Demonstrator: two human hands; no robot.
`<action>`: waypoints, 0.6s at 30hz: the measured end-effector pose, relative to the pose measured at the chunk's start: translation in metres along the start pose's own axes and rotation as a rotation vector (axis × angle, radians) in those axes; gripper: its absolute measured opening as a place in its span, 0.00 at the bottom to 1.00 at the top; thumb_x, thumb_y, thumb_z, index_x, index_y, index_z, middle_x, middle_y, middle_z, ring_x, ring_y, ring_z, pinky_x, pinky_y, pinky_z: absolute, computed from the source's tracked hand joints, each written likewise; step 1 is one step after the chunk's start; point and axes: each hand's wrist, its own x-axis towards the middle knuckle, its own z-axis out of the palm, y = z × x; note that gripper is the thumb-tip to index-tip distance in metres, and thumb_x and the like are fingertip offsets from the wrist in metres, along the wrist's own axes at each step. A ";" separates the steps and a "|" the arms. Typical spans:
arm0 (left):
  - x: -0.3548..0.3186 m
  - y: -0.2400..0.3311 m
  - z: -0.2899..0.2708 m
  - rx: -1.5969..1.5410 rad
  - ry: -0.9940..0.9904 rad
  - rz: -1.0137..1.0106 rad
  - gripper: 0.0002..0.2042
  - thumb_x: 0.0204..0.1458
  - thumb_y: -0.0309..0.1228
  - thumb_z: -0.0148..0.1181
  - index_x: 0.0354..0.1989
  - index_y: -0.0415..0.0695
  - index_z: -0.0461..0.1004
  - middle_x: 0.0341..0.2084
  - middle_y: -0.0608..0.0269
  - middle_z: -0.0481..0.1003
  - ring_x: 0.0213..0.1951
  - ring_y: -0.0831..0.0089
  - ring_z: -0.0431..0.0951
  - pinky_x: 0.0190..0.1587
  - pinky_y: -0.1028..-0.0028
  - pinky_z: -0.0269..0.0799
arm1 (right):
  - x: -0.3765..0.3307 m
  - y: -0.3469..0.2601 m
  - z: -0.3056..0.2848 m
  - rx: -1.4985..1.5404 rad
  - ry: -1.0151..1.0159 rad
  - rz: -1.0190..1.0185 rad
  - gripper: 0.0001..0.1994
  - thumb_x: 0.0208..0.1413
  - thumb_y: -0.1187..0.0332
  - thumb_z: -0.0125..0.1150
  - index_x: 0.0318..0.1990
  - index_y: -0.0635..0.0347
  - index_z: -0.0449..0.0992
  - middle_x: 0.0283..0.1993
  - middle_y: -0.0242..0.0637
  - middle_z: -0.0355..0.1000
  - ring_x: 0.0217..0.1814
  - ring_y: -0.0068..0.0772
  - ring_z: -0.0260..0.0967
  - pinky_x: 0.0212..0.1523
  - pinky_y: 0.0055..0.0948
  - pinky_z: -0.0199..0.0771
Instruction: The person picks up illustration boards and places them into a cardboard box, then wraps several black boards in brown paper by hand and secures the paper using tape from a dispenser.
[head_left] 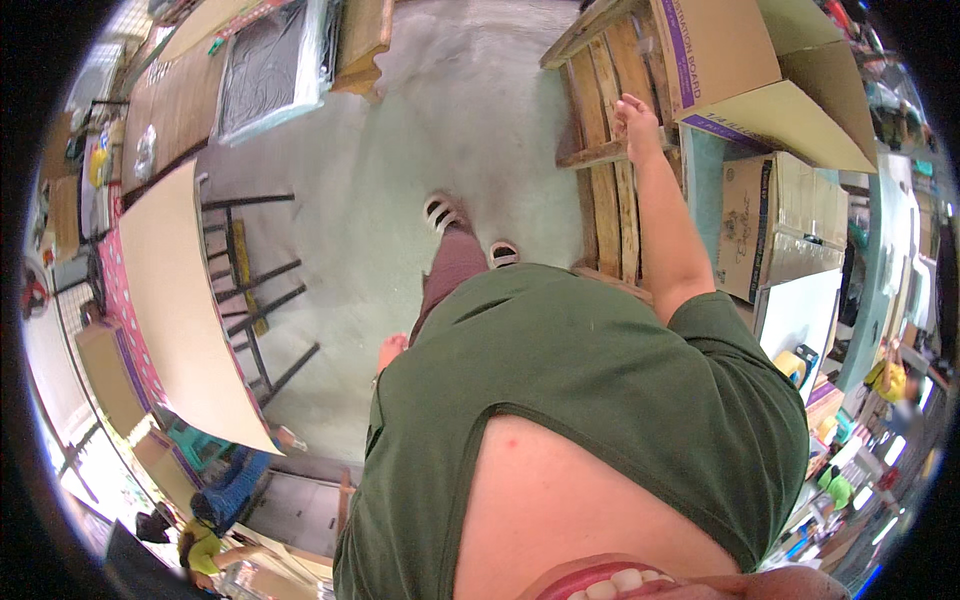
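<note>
My right arm reaches forward on the right, and my right hand (637, 128) is open with the fingers a little bent and nothing in them. It is over or beside a wooden pallet (606, 215); whether it touches the slats I cannot tell. Just right of this hand is an open cardboard box (722, 55) with a purple stripe and its flaps spread. My left hand (392, 349) shows only in part beside my green shirt, which hides the rest of it. Its grip cannot be made out, and no object shows in it.
Grey floor (370, 170) lies around my feet. On the left are a table with a pale top (180, 300) and black metal legs (262, 290). Behind it stands a plastic-wrapped panel (270, 65). A taped carton (745, 225) is at right. People work at both lower sides.
</note>
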 end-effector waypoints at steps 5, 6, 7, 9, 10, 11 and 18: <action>0.057 0.185 -0.064 0.156 0.150 0.366 0.21 0.53 0.41 0.56 0.48 0.36 0.70 0.44 0.49 0.75 0.46 0.61 0.74 0.49 0.67 0.67 | 0.062 -0.002 -0.002 0.174 0.152 0.165 0.20 0.51 0.66 0.61 0.53 0.54 0.68 0.45 0.32 0.68 0.41 0.28 0.64 0.38 0.31 0.67; 0.066 0.237 -0.072 0.250 0.187 0.521 0.21 0.53 0.40 0.56 0.50 0.37 0.69 0.43 0.50 0.75 0.46 0.59 0.75 0.50 0.66 0.68 | 0.068 -0.001 -0.004 0.202 0.167 0.185 0.20 0.51 0.66 0.61 0.53 0.54 0.68 0.45 0.33 0.68 0.42 0.29 0.64 0.39 0.31 0.67; 0.088 0.275 -0.084 0.269 0.201 0.597 0.21 0.51 0.39 0.58 0.51 0.38 0.69 0.45 0.50 0.74 0.48 0.59 0.73 0.52 0.66 0.67 | 0.078 -0.004 0.002 0.231 0.156 0.202 0.20 0.51 0.66 0.61 0.53 0.55 0.68 0.46 0.33 0.67 0.44 0.30 0.63 0.40 0.31 0.67; 0.077 0.418 -0.070 0.451 0.108 0.888 0.23 0.49 0.37 0.59 0.53 0.41 0.67 0.51 0.51 0.69 0.55 0.59 0.67 0.56 0.65 0.62 | 0.087 -0.004 -0.015 0.255 0.232 0.250 0.21 0.50 0.66 0.62 0.53 0.55 0.68 0.48 0.35 0.67 0.48 0.34 0.63 0.43 0.33 0.67; 0.062 0.485 -0.064 0.543 0.071 0.993 0.22 0.49 0.36 0.59 0.53 0.42 0.67 0.52 0.50 0.68 0.55 0.57 0.66 0.56 0.64 0.61 | 0.096 -0.010 -0.015 0.276 0.246 0.245 0.21 0.50 0.66 0.62 0.53 0.55 0.67 0.49 0.35 0.66 0.49 0.34 0.63 0.44 0.33 0.67; 0.064 0.536 -0.060 0.600 0.097 1.224 0.22 0.49 0.35 0.58 0.53 0.45 0.67 0.51 0.51 0.68 0.55 0.55 0.66 0.56 0.64 0.62 | 0.108 -0.015 -0.007 0.302 0.246 0.240 0.22 0.50 0.67 0.62 0.53 0.55 0.67 0.50 0.35 0.66 0.50 0.35 0.63 0.44 0.33 0.67; -0.057 0.815 0.086 0.852 -0.175 2.008 0.25 0.44 0.33 0.60 0.54 0.45 0.66 0.54 0.54 0.64 0.58 0.59 0.60 0.62 0.64 0.53 | 0.154 -0.012 0.003 0.505 0.325 0.308 0.27 0.47 0.67 0.65 0.55 0.54 0.64 0.50 0.33 0.64 0.44 0.32 0.62 0.40 0.32 0.67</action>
